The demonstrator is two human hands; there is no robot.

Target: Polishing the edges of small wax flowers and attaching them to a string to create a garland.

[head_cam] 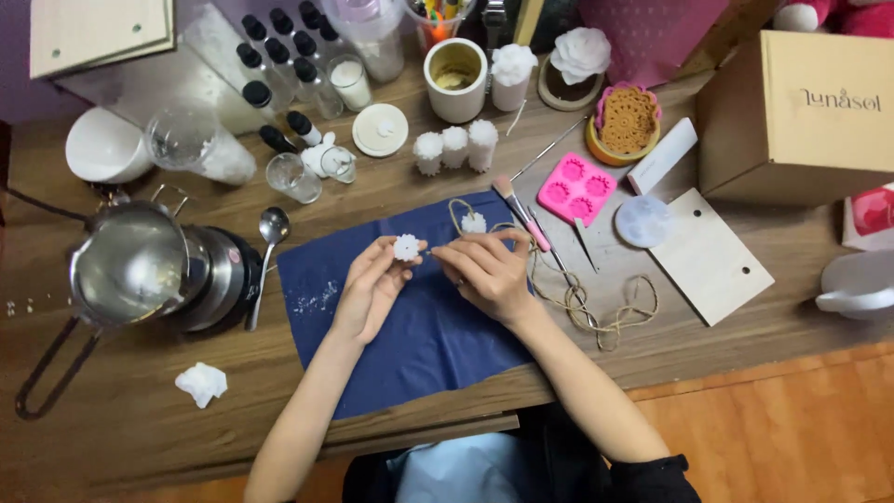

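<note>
My left hand [371, 289] pinches a small white flower-shaped wax piece [406, 247] over a dark blue cloth [419, 345]. My right hand [486, 270] is right beside it, fingers closed on what looks like a thin tool or twine end pointing at the piece; I cannot tell which. A second white wax flower [474, 223] lies on the cloth just beyond, looped by beige twine [596, 303] that trails to the right.
A metal pot [130, 265] on a small burner and a spoon [270, 233] stand left. A pink silicone mould [577, 188], brushes [521, 214], white candles [456, 146], jars, black-capped bottles [279, 51], a wooden board [712, 256] and a cardboard box [801, 112] crowd the wooden table.
</note>
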